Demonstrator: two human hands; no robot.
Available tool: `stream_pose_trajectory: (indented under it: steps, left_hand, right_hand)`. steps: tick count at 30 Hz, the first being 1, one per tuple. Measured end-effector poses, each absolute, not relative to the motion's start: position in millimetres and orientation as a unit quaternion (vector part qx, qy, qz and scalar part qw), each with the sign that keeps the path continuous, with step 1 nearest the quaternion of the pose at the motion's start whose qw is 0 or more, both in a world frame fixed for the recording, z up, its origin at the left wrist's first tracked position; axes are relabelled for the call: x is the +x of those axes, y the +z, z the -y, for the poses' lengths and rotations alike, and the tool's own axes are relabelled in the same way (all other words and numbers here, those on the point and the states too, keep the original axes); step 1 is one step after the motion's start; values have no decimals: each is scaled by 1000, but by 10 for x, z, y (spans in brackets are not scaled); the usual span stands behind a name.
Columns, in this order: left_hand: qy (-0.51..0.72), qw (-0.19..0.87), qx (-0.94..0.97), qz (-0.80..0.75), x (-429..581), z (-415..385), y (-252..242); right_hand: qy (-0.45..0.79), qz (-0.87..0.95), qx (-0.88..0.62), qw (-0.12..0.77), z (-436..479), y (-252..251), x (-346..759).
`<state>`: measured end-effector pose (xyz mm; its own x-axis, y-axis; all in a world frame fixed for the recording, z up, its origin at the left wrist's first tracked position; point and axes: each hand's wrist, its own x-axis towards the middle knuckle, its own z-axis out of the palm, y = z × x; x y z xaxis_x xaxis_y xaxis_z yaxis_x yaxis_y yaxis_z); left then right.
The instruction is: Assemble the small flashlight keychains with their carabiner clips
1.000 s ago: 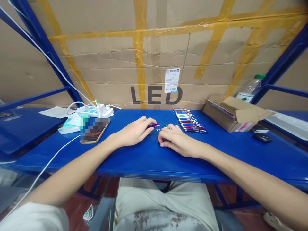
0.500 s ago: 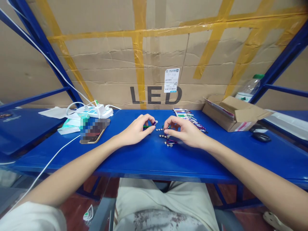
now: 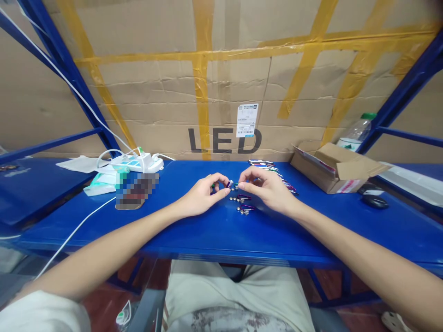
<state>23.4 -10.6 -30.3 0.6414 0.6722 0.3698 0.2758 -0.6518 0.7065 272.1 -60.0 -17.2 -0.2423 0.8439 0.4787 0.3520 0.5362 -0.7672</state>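
An open cardboard box [image 3: 320, 173], contents hidden, stands right of the hands [image 3: 266, 188].

Clock positions refer to the centre of the view unless noted. Fingers of the left hand [image 3: 200, 198] conceal most of the purple piece [image 3: 229, 184]; its full shape cannot be read. Whether the right hand [image 3: 272, 191] grips the green piece [image 3: 236, 185], at that hand's 9 o'clock, is indeterminate. The same hand partly masks the row of slim items [image 3: 261, 163]. Metal pieces [image 3: 238, 209], 5 o'clock: too small to identify. Mosaic obscures the phone [image 3: 136, 191], between 8 and 9 o'clock. Label [image 3: 247, 121] print, 1 o'clock: illegible. Left sleeve [image 3: 43, 313], 8 o'clock: cut off by the frame.
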Motion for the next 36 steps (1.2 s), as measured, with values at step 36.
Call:
stream_pose_trajectory:
  steps: [36]
  left_hand:
    - [327,414,814,-241,330,185,-344]
  right_hand:
    - [212,761,-354,501,698,-265,2630]
